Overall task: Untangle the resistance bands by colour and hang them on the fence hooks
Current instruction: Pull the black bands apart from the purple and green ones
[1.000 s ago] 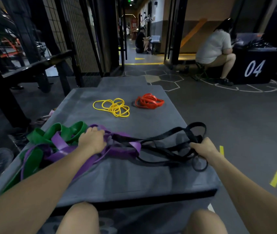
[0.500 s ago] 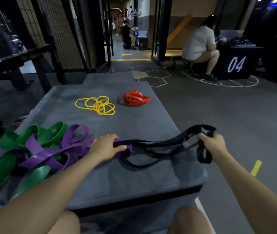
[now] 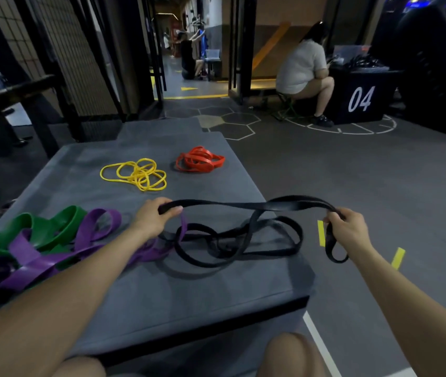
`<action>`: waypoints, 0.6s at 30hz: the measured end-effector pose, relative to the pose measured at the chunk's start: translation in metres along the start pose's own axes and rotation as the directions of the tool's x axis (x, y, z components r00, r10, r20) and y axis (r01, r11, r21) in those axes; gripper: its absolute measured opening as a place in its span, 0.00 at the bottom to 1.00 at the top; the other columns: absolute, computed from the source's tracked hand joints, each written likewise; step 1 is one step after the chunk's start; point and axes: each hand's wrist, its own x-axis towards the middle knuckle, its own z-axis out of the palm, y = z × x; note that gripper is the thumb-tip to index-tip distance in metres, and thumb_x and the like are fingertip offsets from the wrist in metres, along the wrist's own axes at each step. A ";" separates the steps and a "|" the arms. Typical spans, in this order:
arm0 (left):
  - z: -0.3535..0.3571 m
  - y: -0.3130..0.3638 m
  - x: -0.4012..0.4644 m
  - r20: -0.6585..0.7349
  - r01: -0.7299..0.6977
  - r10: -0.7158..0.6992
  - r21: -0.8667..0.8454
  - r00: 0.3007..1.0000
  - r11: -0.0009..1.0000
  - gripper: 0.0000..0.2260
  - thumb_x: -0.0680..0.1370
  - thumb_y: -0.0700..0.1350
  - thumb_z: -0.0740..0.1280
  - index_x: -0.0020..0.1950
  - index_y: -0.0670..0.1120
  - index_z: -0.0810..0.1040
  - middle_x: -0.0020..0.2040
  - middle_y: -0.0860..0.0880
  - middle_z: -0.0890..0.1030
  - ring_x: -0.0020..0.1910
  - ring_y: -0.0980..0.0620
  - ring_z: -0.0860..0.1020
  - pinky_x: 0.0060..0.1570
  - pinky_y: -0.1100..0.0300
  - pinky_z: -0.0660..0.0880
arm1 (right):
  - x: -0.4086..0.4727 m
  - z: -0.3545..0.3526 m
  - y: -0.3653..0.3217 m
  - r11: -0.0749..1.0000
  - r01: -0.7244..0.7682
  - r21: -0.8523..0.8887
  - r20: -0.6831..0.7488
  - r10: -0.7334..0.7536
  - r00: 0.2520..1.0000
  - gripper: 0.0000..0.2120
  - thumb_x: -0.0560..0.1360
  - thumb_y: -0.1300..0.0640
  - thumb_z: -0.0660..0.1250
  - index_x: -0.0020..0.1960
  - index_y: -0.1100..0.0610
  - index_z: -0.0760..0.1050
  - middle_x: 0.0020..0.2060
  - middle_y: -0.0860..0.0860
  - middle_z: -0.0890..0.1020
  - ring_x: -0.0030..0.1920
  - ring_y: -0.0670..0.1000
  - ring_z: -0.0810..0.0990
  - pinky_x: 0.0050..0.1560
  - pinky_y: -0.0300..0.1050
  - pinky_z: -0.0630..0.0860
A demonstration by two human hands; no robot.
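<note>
The green bands and purple bands run off the left edge, tangled together, with the left forearm covering part of the purple. Where the purple ends and the black bands begin under the left hand is hard to make out. Both hands grip one black band, fingers curled round it, stretched in the air between them; the right hand also has a loop dangling below. The rest of the black lies on the grey worktop. Beyond the black, yellow bands and red bands lie apart. Dim gym floor, a seated person by a box marked 04.
</note>
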 end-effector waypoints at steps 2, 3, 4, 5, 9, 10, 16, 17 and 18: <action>-0.001 0.002 0.003 0.006 0.006 -0.005 -0.025 1.000 1.000 0.13 0.76 0.50 0.67 0.52 0.41 0.79 0.42 0.44 0.78 0.44 0.47 0.74 0.42 0.58 0.65 | 0.002 0.001 -0.001 0.999 0.017 -0.030 0.004 -0.017 1.000 0.10 0.77 0.60 0.59 0.44 0.64 0.76 0.34 0.58 0.78 0.35 0.56 0.73 0.32 0.43 0.66; -0.002 0.002 0.005 0.002 0.013 -0.013 -0.033 1.000 0.999 0.13 0.76 0.50 0.67 0.51 0.41 0.79 0.39 0.46 0.77 0.42 0.48 0.73 0.41 0.58 0.65 | 0.004 0.002 -0.001 0.999 0.018 -0.028 0.006 -0.018 1.000 0.11 0.77 0.59 0.58 0.44 0.64 0.76 0.34 0.58 0.77 0.35 0.56 0.72 0.32 0.41 0.66; -0.003 0.003 0.007 -0.003 0.022 -0.022 -0.036 1.000 0.999 0.13 0.76 0.51 0.67 0.49 0.42 0.79 0.36 0.47 0.74 0.40 0.48 0.72 0.39 0.57 0.64 | 0.005 0.004 -0.003 0.999 0.016 -0.027 0.008 -0.016 1.000 0.12 0.78 0.58 0.58 0.43 0.64 0.75 0.35 0.58 0.77 0.35 0.56 0.72 0.32 0.41 0.66; -0.003 0.003 0.008 -0.004 0.033 -0.033 -0.023 0.999 0.999 0.12 0.75 0.52 0.67 0.47 0.43 0.79 0.33 0.48 0.72 0.38 0.48 0.71 0.37 0.56 0.64 | 0.006 0.006 -0.005 1.000 0.016 -0.025 0.010 -0.016 1.000 0.13 0.79 0.57 0.57 0.41 0.63 0.73 0.34 0.58 0.76 0.35 0.56 0.72 0.32 0.41 0.65; -0.006 0.004 0.013 0.011 0.070 -0.071 0.060 0.997 0.996 0.11 0.71 0.57 0.71 0.42 0.50 0.77 0.38 0.50 0.78 0.43 0.49 0.75 0.42 0.57 0.69 | 0.015 0.012 -0.014 0.995 -0.040 0.091 -0.062 0.045 0.997 0.16 0.81 0.54 0.54 0.42 0.63 0.74 0.37 0.59 0.75 0.39 0.56 0.72 0.40 0.48 0.68; -0.005 0.003 0.015 0.013 0.082 -0.083 0.072 0.996 0.994 0.12 0.69 0.57 0.72 0.43 0.50 0.77 0.42 0.50 0.80 0.46 0.49 0.76 0.47 0.57 0.71 | 0.020 0.013 -0.015 0.989 -0.057 0.137 -0.083 0.068 0.994 0.17 0.81 0.54 0.53 0.47 0.63 0.76 0.40 0.58 0.76 0.41 0.56 0.73 0.44 0.50 0.70; 0.010 0.022 0.023 -0.018 0.058 -0.055 0.319 0.998 0.946 0.25 0.67 0.58 0.73 0.60 0.49 0.75 0.61 0.46 0.75 0.60 0.45 0.75 0.60 0.53 0.71 | 0.035 0.015 -0.034 0.953 -0.012 0.302 -0.082 0.038 0.996 0.21 0.78 0.48 0.53 0.46 0.60 0.79 0.32 0.47 0.75 0.39 0.54 0.74 0.46 0.53 0.71; 0.016 0.031 0.025 0.021 0.010 -0.020 0.389 1.000 0.921 0.28 0.68 0.58 0.73 0.64 0.49 0.73 0.64 0.45 0.73 0.62 0.44 0.73 0.62 0.53 0.70 | 0.036 0.016 -0.042 0.949 0.010 0.317 -0.076 0.015 0.997 0.20 0.78 0.48 0.53 0.44 0.59 0.79 0.31 0.47 0.76 0.36 0.53 0.74 0.44 0.52 0.71; 0.022 0.042 0.026 0.080 -0.048 0.016 0.406 0.997 0.913 0.32 0.68 0.59 0.73 0.67 0.49 0.70 0.66 0.44 0.71 0.65 0.44 0.71 0.65 0.53 0.68 | 0.038 0.017 -0.050 0.944 0.038 0.328 -0.071 -0.015 0.997 0.19 0.77 0.47 0.54 0.42 0.57 0.79 0.31 0.48 0.76 0.34 0.52 0.73 0.43 0.52 0.70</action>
